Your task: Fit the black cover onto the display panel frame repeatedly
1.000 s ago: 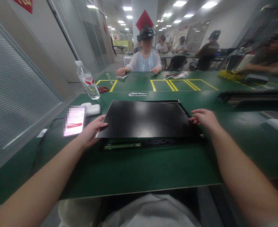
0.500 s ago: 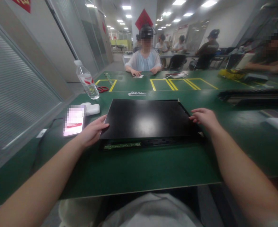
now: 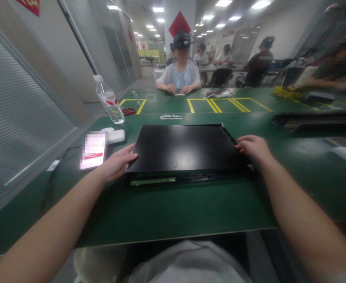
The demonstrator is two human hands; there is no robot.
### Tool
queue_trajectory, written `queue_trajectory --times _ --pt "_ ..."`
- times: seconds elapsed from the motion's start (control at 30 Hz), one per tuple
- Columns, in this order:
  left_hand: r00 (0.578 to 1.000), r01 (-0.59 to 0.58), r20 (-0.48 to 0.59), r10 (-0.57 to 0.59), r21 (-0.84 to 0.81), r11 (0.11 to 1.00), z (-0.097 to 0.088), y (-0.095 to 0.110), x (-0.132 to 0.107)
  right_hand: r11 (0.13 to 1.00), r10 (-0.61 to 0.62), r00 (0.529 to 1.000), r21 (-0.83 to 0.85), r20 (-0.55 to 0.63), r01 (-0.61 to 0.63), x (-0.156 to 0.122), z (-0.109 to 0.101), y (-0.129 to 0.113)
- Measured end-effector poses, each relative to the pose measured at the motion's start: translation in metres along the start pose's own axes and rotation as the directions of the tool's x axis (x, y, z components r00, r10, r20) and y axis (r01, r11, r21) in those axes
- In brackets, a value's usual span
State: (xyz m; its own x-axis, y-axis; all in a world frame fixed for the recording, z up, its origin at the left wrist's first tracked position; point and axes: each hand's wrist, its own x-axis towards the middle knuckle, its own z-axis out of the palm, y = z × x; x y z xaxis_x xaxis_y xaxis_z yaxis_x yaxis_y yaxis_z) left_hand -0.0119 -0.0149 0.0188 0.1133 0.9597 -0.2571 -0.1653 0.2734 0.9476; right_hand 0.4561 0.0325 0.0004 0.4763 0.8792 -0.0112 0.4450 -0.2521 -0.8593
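Note:
A flat black panel (image 3: 184,147) lies in a dark frame on the green table (image 3: 173,212) in front of me. A strip of green circuit board (image 3: 153,181) shows along the frame's near edge. My left hand (image 3: 116,163) grips the panel's left near corner, thumb on top. My right hand (image 3: 253,148) holds the panel's right edge with curled fingers. The panel sits slightly raised over the frame.
A lit phone (image 3: 92,150) and a white case (image 3: 114,136) lie left of the panel. A water bottle (image 3: 109,100) and red scissors (image 3: 128,111) stand farther back. A person (image 3: 181,70) sits across the table. Another dark frame (image 3: 317,121) lies at right.
The panel has settled a little lower and shifted slightly right over the frame. Both my hands stay on its edges. The person opposite has drawn both hands together.

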Motion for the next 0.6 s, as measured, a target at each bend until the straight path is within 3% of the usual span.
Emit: queue_trajectory --times 0.6 --pt "0.992 0.031 -0.121 -0.027 0.032 0.999 0.0048 0.0007 0.0006 0.977 -0.079 0.997 -0.2 0.006 0.078 0.006 -0.0027 0.0078"
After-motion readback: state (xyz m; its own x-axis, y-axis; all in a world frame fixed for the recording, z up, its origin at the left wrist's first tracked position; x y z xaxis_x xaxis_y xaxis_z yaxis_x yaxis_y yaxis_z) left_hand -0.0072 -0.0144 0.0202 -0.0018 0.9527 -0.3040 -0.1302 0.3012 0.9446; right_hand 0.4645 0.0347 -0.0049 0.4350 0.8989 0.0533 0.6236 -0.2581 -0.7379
